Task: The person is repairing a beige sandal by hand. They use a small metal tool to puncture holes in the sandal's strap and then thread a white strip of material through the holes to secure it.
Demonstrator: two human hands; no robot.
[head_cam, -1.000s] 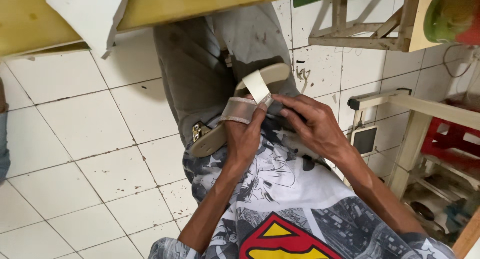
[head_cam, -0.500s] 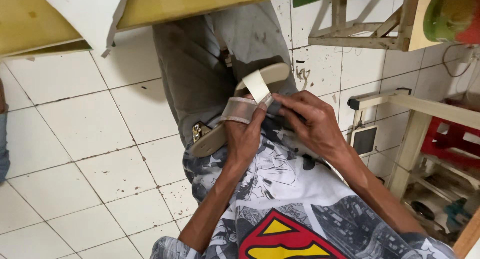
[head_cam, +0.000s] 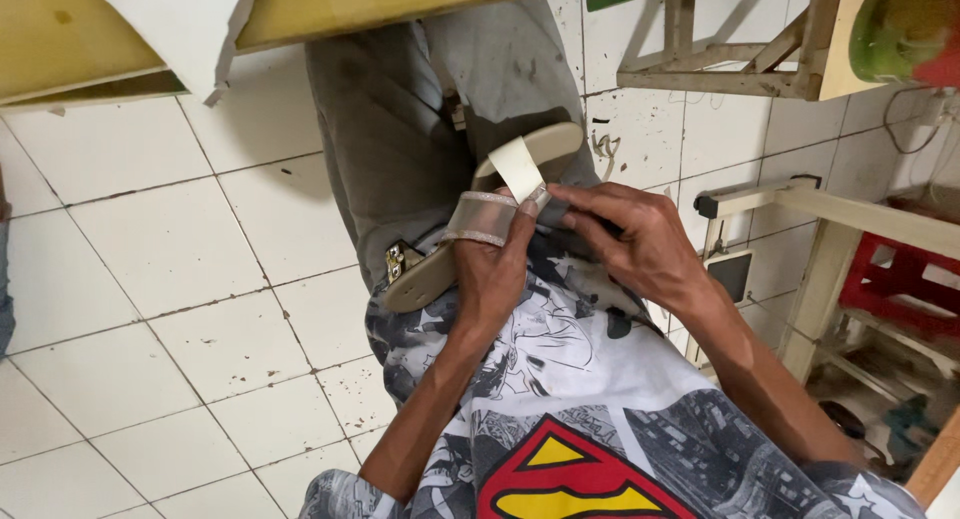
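Hardly anything has shifted since a moment ago; both hands are staying on the sandal lying across the lap. The left hand is gripping the sandal's glittery strap, while the right hand is pinching the pale strip near the heel edge. Beyond, white floor tiles are lying open leftward, and a yellow tabletop is overhanging.

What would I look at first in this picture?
Right in the middle, two hands hold a beige sandal on the person's lap. The left hand grips its shiny strap, while the right hand pinches a pale tab. White floor tiles spread out on the left.
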